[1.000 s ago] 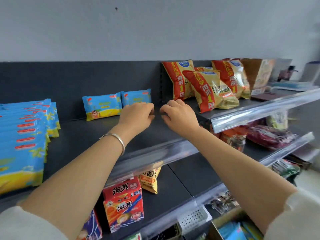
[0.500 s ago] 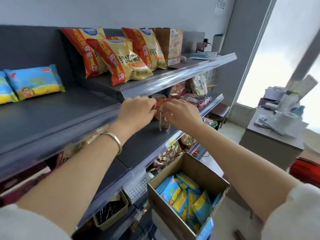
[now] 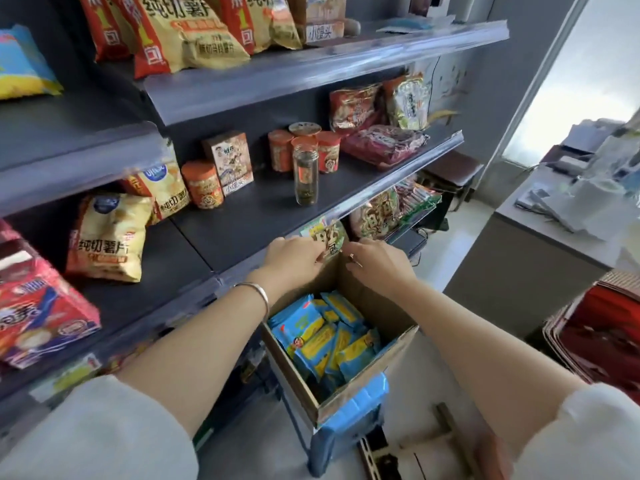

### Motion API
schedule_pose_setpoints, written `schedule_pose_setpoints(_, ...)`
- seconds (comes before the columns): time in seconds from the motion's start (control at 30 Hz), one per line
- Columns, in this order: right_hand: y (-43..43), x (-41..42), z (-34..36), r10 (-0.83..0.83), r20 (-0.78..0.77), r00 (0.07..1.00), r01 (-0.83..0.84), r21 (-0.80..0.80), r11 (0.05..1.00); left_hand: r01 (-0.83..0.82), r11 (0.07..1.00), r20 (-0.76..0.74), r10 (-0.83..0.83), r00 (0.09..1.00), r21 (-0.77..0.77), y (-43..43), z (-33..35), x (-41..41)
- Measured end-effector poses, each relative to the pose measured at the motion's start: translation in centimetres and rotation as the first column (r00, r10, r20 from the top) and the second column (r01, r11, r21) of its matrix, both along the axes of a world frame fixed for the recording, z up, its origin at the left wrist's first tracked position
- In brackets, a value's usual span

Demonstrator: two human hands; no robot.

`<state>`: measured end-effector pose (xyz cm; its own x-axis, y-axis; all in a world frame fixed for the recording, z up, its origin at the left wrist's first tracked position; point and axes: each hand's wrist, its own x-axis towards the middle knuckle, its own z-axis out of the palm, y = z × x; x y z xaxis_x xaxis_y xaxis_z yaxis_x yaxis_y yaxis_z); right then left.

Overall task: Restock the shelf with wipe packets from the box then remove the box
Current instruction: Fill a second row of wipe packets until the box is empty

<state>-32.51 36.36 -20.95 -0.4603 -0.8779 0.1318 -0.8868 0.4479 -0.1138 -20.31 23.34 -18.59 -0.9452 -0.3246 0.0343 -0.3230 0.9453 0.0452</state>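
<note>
Left hand (image 3: 294, 258) and right hand (image 3: 379, 263) hung over the far rim of the box (image 3: 367, 386), fingers loosely curled, nothing in them that I could see. Wipe packets (image 3: 322, 337) sat jumbled inside. I'd grab a flat stack, labels one way.

Small shop, snack bags (image 3: 194, 32) on shelves (image 3: 311, 69)

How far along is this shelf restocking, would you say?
Done: one blue wipe packet lies on the upper shelf. In hand: left hand and right hand reach over the box, no packet visibly held. Left: many packets lie inside; the box isn't removed.
</note>
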Motion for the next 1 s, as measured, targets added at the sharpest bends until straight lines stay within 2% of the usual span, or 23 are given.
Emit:
schedule_pose_setpoints(0.23, -0.7, -1.2, -4.1, -0.039, 0.14, 0.989, 0.02, 0.139, 0.99, -0.048, 0.996, 0.122, 0.039, 0.992, 0.07, -2.1, -4.7, -0.5)
schedule_pose_setpoints(0.4, -2.6, -2.0, -6.4, -0.1, 0.18, 0.979, 0.045, 0.286, 0.957, -0.058, 0.989, 0.252, 0.022, 0.967, 0.138, -4.5, -8.6, -2.4)
schedule_pose_setpoints(0.53, -3.7, -2.5, -8.3, -0.146, 0.21, 0.967, 0.073, 0.322, 0.944, -0.081, 0.979, 0.359, 0.01, 0.933, 0.185, -5.8, -11.7, -3.6)
schedule_pose_setpoints(0.87, -4.3, -3.9, -13.8, -0.184, 0.274, 0.944, 0.046, 0.442, 0.896, -0.162, 0.942, 0.45, 0.013, 0.893, 0.294, -6.2, -18.8, -4.9)
schedule_pose_setpoints(1.0, -4.6, -4.7, -15.5, -0.153, 0.295, 0.943, -0.003, 0.466, 0.885, -0.242, 0.918, 0.454, 0.079, 0.887, 0.314, -6.0, -20.3, -5.3)
